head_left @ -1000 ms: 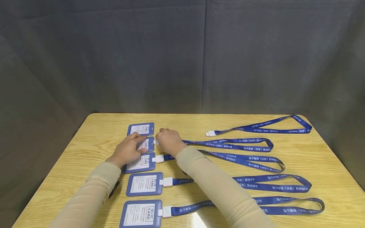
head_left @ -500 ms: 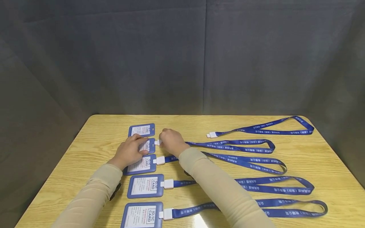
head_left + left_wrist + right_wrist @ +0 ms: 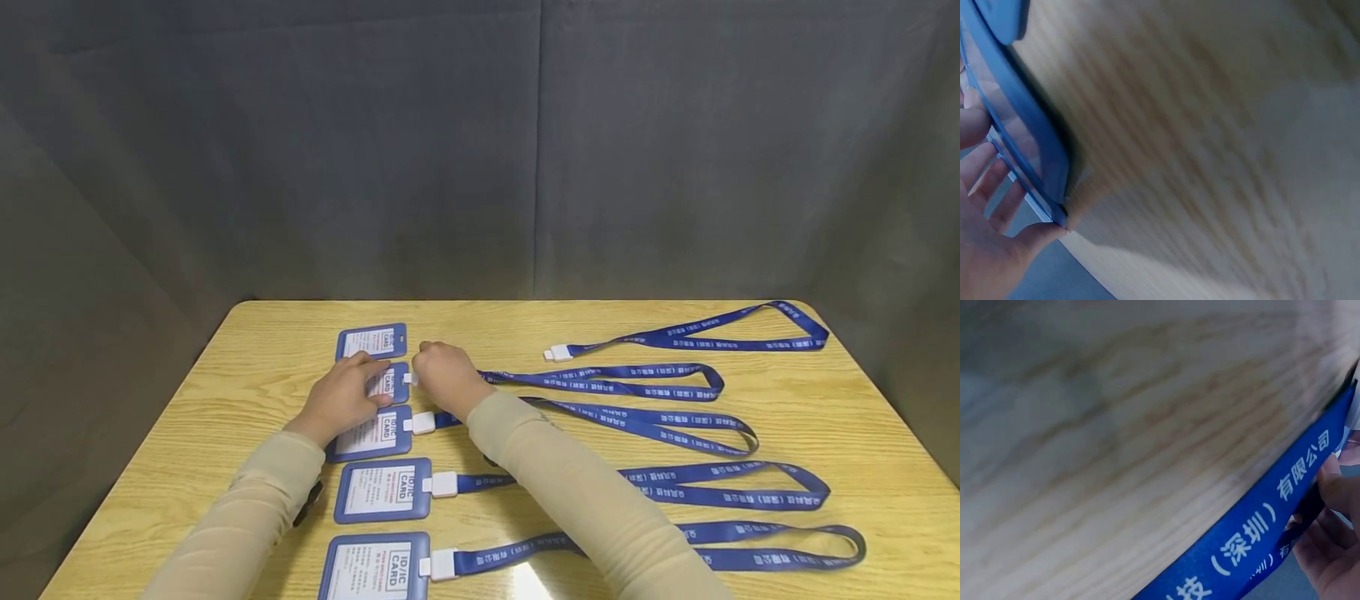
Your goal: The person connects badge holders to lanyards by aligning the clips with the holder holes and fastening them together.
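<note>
My left hand point(image 3: 341, 396) holds a blue-framed badge holder point(image 3: 393, 383), second from the back in a column of such holders. Its fingers lie at the far long edge and its thumb at the near one. In the left wrist view, fingers and thumb reach round the holder's blue frame point(image 3: 1047, 144). My right hand point(image 3: 450, 377) pinches a blue lanyard near its white clip point(image 3: 408, 379), mostly hidden under the fingers. The clip's white end lies right at the holder's slotted edge. In the right wrist view, the printed strap point(image 3: 1272, 506) runs out from between the fingers.
Behind, a holder point(image 3: 371, 341) lies apart from a loose lanyard point(image 3: 690, 337). Nearer me, three holders, such as this one point(image 3: 382, 490), have lanyards joined at white clips point(image 3: 440, 484). Both forearms cross over this row. A dark curtain point(image 3: 480, 167) hangs behind the wooden table point(image 3: 172, 467).
My right hand has shifted slightly left over the last half second, bringing the lanyard clip closer against the holder's edge. The left hand keeps its hold.
</note>
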Available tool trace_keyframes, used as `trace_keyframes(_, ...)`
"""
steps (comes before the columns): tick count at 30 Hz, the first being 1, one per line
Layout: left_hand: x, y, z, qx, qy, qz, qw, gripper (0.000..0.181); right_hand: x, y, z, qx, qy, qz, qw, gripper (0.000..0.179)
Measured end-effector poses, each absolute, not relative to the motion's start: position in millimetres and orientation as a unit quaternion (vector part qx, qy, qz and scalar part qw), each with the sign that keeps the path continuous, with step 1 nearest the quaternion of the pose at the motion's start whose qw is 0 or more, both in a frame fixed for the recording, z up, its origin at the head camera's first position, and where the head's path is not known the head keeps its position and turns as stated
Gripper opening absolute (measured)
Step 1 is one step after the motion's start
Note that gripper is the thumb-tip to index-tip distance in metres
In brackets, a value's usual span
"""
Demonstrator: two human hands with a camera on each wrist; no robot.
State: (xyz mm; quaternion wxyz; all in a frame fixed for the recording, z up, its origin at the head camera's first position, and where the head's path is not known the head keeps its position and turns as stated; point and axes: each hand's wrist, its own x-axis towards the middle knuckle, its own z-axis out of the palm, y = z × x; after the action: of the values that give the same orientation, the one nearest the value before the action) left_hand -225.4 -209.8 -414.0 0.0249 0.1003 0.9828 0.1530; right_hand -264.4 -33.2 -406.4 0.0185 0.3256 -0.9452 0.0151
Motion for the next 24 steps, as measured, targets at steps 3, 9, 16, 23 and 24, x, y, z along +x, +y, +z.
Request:
trace_keyframes(3, -224.4, -209.1, -412.9, 0.094, 0.983, 0.154, 0.026, 0.058, -263.4, -34.5, -406.6, 0.330, -0.944, 0.014, 0.024, 0.017)
trace_keyframes(9, -224.6, -208.0, -411.0, 0.091, 0.983, 0.157, 0.026, 0.057, -263.2, -35.5, -407.0, 0.324, -0.945, 0.018, 0.033, 0.016)
trace_keyframes(16, -225.0, -207.6, -410.7, 0.091, 0.983, 0.159, 0.022, 0.056, -262.0, -36.4, -405.8, 0.320, -0.947, 0.024, 0.032, 0.015)
trace_keyframes(23, -224.9, -205.5, -413.1, 0.100, 0.981, 0.166, 0.004, 0.054, -260.6, -37.3, -404.7, 0.327, -0.944, 0.017, 0.040, 0.013)
trace_keyframes(24, -224.8, -205.2, -413.2, 0.101, 0.981, 0.166, 0.002, 0.053, -260.5, -37.5, -404.6, 0.329, -0.943, 0.016, 0.042, 0.013)
